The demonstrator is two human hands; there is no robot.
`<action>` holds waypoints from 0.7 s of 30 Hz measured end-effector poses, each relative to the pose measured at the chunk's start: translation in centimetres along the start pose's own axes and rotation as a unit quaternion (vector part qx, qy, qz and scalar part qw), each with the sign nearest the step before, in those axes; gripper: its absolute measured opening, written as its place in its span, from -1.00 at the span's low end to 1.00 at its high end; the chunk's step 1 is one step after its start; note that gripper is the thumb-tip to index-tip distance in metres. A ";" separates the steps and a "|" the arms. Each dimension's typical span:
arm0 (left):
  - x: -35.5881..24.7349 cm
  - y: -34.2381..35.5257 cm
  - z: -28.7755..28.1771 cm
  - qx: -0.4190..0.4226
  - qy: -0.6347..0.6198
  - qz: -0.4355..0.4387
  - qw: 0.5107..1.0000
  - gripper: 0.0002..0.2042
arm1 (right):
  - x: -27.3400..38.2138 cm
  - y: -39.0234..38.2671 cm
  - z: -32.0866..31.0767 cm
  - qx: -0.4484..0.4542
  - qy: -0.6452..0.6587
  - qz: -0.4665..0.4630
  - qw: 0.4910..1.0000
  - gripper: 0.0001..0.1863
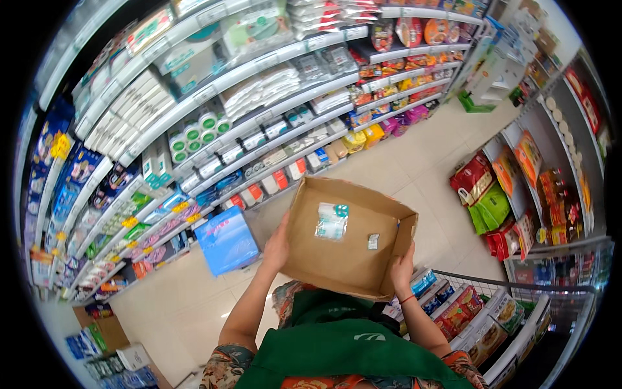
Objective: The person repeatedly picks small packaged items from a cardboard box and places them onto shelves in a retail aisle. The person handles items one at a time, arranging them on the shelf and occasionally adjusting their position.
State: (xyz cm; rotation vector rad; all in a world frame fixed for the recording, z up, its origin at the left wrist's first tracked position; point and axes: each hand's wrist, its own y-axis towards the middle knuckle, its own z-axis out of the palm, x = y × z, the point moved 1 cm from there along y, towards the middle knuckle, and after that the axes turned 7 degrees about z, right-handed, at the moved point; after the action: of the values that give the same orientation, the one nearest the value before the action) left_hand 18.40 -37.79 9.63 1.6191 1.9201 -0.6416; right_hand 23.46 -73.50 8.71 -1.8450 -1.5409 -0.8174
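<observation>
Green apron (350, 353), worn, nearest; pale emblem and lettering on its front, the lettering too small to read.
Stocked shelving (267, 63), left and far; label strips along the shelf edges, illegible.
Tiled floor (175, 324), pale; room for moving runs along the shelving toward the far right.
Cardboard box (350, 262), brown, open side up, held before the apron; whether its near edge touches the apron, cannot tell.
Blue box (227, 241), on the floor, left of the cardboard box; faint printing on top.
Hands, two, set wide apart, gripping the cardboard box: left hand (277, 246) at its left wall, right hand (402, 269) at its right wall.
Transparent packet (332, 222), white and green, inside, left of centre.
Small pale packet (373, 242), inside, right and nearer.
</observation>
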 end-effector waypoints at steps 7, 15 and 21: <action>-0.9 -0.5 -0.5 0.025 -0.037 -0.027 0.999 -0.20 | -2.2 0.7 0.6 0.028 0.004 -0.022 0.999 -0.32; 1.0 -1.4 -0.1 0.012 -0.067 -0.047 0.997 -0.20 | -1.2 2.8 1.8 0.048 -0.036 -0.029 0.998 -0.39; 4.2 -2.9 -3.6 -0.011 -0.066 -0.122 0.990 -0.18 | 2.7 4.1 6.4 0.108 -0.024 -0.067 0.992 -0.40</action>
State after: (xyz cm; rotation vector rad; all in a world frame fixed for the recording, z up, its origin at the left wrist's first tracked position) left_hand 14.60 -32.83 9.54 1.3052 2.0357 -0.8016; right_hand 28.46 -67.49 6.48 -1.6305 -1.7274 -0.6410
